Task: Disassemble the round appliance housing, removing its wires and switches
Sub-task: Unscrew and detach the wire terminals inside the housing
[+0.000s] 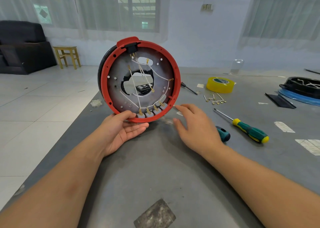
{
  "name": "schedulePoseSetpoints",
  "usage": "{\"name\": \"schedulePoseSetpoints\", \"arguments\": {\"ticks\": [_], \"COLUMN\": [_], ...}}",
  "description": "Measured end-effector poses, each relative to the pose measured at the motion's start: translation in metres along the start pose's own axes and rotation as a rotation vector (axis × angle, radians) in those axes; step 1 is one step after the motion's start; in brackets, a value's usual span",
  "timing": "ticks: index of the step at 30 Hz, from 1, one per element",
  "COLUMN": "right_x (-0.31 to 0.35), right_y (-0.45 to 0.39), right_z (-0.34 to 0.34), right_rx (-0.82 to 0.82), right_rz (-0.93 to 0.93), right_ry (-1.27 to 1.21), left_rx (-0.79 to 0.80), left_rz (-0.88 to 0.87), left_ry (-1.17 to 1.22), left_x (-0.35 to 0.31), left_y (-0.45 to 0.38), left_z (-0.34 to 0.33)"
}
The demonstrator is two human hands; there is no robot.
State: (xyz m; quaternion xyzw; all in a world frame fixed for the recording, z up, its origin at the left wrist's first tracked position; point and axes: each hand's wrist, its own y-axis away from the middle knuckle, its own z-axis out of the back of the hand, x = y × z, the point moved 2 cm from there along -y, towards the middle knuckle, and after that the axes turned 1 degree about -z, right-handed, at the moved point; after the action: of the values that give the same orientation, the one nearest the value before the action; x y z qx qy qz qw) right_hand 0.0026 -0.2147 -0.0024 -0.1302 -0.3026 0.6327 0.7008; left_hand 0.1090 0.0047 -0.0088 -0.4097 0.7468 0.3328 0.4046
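Note:
A round red housing (176,75) stands on edge on the grey table, its open inside facing me. White wires (138,96) with brass terminals cross its grey inner plate. Several grey switches (152,112) sit in a row along the lower rim, and a black socket (132,48) sits at the top. My left hand (124,132) grips the lower rim from below, thumb on the inside edge. Beside the housing's lower right, my right hand (195,129) hovers with relaxed fingers and holds nothing.
A green-and-yellow screwdriver (247,128) lies right of my right hand, and a dark teal handle (223,133) shows behind that hand. Loose wires with terminals (214,98), a yellow tape roll (220,85), a thin black tool (188,88) and a black part on blue plastic (303,87) lie farther right.

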Motion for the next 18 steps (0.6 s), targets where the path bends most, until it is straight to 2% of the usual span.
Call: {"name": "schedulePoseSetpoints", "arguments": {"ticks": [3,6,9,13,18], "right_x": [-0.030,-0.058,-0.067,-0.061,-0.056], "right_y": [0.011,0.020,0.020,0.016,0.016], "right_z": [0.021,0.034,0.037,0.034,0.035], "right_rx": [-0.061,0.012,0.156,0.257,0.275], "right_rz": [0.068,-0.050,-0.213,-0.205,-0.182], "right_ry": [0.337,0.460,0.362,0.266,0.241], "left_rx": [0.004,0.011,0.003,-0.013,-0.011], "left_rz": [0.010,0.016,0.024,0.008,0.010], "left_ry": [0.001,-0.009,-0.002,0.016,0.053], "left_x": [0.000,-0.001,-0.001,-0.003,-0.003], "left_y": [0.000,0.000,0.000,0.000,-0.002], "left_z": [0.000,0.000,-0.001,-0.001,0.002]}}
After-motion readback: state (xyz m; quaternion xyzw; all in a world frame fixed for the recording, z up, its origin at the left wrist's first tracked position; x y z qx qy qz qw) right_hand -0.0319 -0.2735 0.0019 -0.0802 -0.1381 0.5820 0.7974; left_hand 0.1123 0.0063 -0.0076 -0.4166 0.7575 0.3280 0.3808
